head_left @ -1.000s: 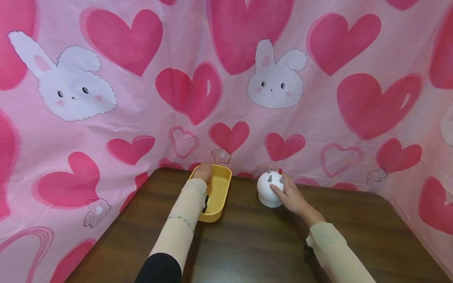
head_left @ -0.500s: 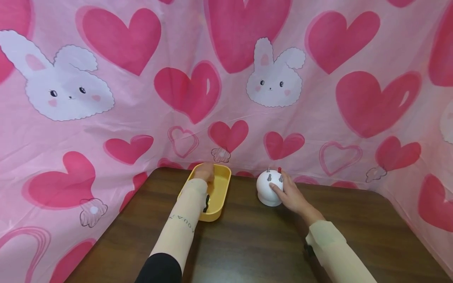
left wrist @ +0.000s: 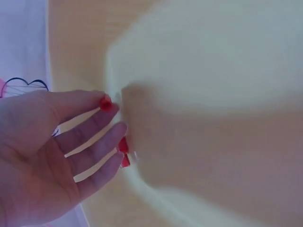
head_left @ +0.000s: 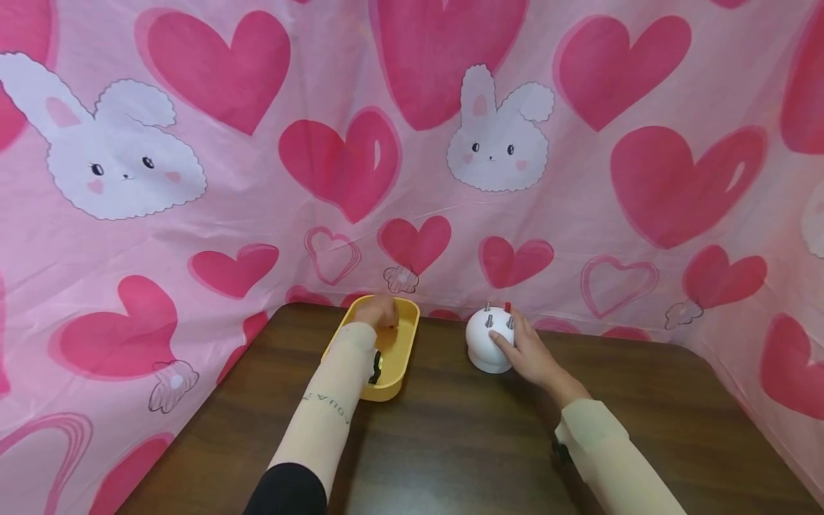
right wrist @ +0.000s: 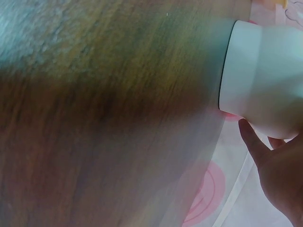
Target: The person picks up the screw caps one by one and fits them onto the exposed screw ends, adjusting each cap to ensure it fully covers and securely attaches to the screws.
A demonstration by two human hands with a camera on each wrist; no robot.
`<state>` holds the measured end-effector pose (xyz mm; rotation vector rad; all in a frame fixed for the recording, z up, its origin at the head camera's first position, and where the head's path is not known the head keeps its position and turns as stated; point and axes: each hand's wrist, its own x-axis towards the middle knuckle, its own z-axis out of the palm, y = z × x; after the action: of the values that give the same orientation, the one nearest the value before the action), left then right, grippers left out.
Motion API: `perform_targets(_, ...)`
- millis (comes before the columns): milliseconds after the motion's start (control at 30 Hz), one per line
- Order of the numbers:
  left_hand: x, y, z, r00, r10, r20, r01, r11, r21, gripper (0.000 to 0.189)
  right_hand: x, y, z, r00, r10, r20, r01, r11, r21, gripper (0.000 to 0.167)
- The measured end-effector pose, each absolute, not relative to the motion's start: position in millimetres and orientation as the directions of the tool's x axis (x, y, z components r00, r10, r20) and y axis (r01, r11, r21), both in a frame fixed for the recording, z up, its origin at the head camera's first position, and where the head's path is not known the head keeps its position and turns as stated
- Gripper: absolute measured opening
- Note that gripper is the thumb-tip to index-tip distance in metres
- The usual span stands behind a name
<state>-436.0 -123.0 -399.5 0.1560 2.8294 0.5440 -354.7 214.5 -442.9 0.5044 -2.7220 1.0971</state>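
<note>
My left hand [head_left: 378, 312] reaches down into a yellow tray [head_left: 390, 392]. In the left wrist view, its thumb and index finger pinch a small red cap [left wrist: 106, 102]. More small red pieces [left wrist: 123, 144] lie by the other fingertips at the tray's bottom. A white ball-shaped stand [head_left: 487, 350] rests on the table to the right, with several metal pegs [head_left: 490, 322] standing out of its top. One peg at the back right bears a red cap [head_left: 508, 307]. My right hand [head_left: 536, 360] holds the stand's right side, thumb in front, the other fingers partly hidden behind.
The dark wooden table [head_left: 444, 443] ends at the back against a pink curtain [head_left: 425, 200] printed with hearts and rabbits. Tray and stand are near that back edge, with a strip of bare wood between them.
The left hand shifts slightly to the right within the tray. The right hand keeps its hold on the white stand, which has not moved on the table. The head view tilts slightly.
</note>
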Motion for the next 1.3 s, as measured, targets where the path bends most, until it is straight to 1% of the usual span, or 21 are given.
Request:
perform_targets(133, -435, -123, -397, -0.944, 0.198, -0.263, 0.03, 0.847, 0.531, 0.02, -354, 214, -442, -0.929, -0.249, 0.274, -0.37, 0.676, -0.638, 0.082)
perform_targets(233, -433, -122, -395, -0.934, 0.231, -0.273, 0.022, 0.799, 0.601, 0.024, -354, 214, -441, -0.928, -0.251, 0.276, -0.372, 0.676, -0.636, 0.081)
perform_targets(400, -433, -122, -390, -0.915, 0.269, -0.3, -0.029, 0.698, 0.715, 0.021, -355, 213, -442, -0.925, -0.255, 0.282, -0.379, 0.671, -0.637, 0.081)
perform_targets(500, -433, -122, -388, -0.911, 0.281, -0.302, -0.055, 0.644, 0.763, 0.019, -355, 213, -443, -0.923, -0.258, 0.286, -0.384, 0.671, -0.635, 0.08)
perform_targets(667, -432, -123, -385, -0.915, 0.291, -0.28, -0.051, 0.604, 0.796, 0.02, -355, 214, -443, -0.928, -0.253, 0.275, -0.373, 0.672, -0.639, 0.081)
perform_targets(1000, -427, -123, -382, -0.918, 0.311, -0.246, -0.014, 0.594, 0.804, 0.025, -352, 214, -441, -0.933, -0.255, 0.254, -0.36, 0.679, -0.64, 0.084)
perform_targets(1300, -426, -121, -380, -0.933, 0.33, -0.145, 0.082, 0.586, 0.806, 0.026, -354, 214, -443, -0.927, -0.256, 0.273, -0.374, 0.673, -0.638, 0.082)
